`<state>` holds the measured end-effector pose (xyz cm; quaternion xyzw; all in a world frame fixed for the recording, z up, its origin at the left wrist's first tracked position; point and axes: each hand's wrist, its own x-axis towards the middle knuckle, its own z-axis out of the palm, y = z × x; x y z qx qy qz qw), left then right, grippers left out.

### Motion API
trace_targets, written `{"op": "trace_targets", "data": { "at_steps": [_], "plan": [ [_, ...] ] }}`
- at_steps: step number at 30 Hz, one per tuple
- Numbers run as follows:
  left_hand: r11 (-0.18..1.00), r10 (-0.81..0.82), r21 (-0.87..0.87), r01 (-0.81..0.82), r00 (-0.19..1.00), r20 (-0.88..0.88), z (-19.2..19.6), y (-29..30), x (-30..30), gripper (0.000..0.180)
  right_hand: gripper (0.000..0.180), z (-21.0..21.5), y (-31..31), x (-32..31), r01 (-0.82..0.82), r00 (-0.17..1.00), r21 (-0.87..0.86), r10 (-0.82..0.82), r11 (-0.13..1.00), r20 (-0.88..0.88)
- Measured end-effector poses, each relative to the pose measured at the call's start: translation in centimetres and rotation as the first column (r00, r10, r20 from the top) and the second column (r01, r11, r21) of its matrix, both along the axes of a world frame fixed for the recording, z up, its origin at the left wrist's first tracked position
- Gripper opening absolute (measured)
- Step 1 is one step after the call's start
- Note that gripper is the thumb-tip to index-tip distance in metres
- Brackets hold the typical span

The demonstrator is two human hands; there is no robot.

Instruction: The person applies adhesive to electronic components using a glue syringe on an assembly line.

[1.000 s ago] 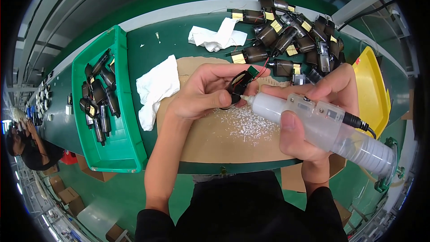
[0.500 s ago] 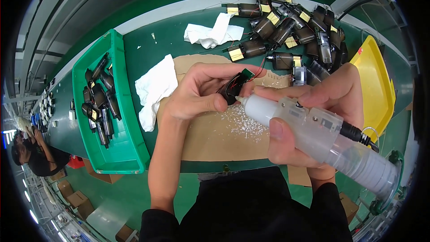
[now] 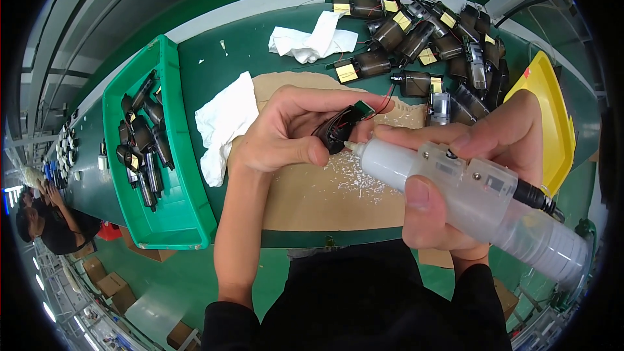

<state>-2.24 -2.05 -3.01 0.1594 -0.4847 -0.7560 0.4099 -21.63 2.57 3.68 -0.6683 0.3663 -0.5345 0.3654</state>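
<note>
My left hand [image 3: 286, 133] is closed around a small black housing [image 3: 335, 133] that has a green circuit board [image 3: 363, 109] at its upper end and thin red and black wires. Thumb and fingers pinch it from both sides above a brown cardboard sheet [image 3: 312, 201]. My right hand [image 3: 481, 149] grips a translucent syringe-type glue dispenser [image 3: 422, 169] with a white front, a thin nozzle and a black cable at its rear. The nozzle tip sits at the right edge of the black housing; whether it touches I cannot tell.
White crumbs [image 3: 357, 179] litter the cardboard. Two white cloths [image 3: 227, 117] lie behind it. A green tray [image 3: 175, 201] of dark cylindrical units stands left. Many similar units [image 3: 416, 39] are piled at the back right beside a yellow tray [image 3: 549, 97]. Another person [image 3: 58, 218] is at far left.
My right hand and the dispenser have shifted a little to the right. The nozzle tip has moved slightly down and right along the housing. My left hand's hold is unchanged.
</note>
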Motion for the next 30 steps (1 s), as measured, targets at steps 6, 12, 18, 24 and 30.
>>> {"op": "trace_targets", "data": {
  "at_steps": [6, 12, 18, 24, 30],
  "plan": [
    [0.996, -0.053, -0.078, 0.051, 0.998, -0.026, -0.4, -0.3, 0.6, 0.083, 0.044, 1.1, 0.3, 0.2, 0.045, 0.997, 0.061, -0.042, 0.997, -0.058],
    [0.992, -0.074, -0.107, 0.070, 0.997, -0.038, -0.4, -0.4, 0.5, 0.083, 0.043, 0.7, -0.2, -0.7, -0.040, 0.992, -0.058, 0.033, 0.997, -0.126],
    [0.990, -0.102, -0.105, 0.099, 0.994, -0.028, -0.5, -0.5, 0.7, 0.083, 0.039, 0.8, -0.9, -1.6, -0.182, 0.951, -0.171, 0.129, 0.968, -0.280],
    [0.991, -0.093, -0.098, 0.087, 0.994, -0.054, -0.7, -0.5, 0.8, 0.084, 0.035, 1.5, -0.2, -0.5, -0.049, 0.988, -0.088, 0.036, 0.995, -0.149],
    [0.990, -0.104, -0.107, 0.095, 0.992, -0.074, -0.9, -0.3, 1.0, 0.084, 0.035, 1.1, 0.1, -0.7, -0.040, 0.994, -0.061, 0.034, 0.997, -0.105]
  ]
}}
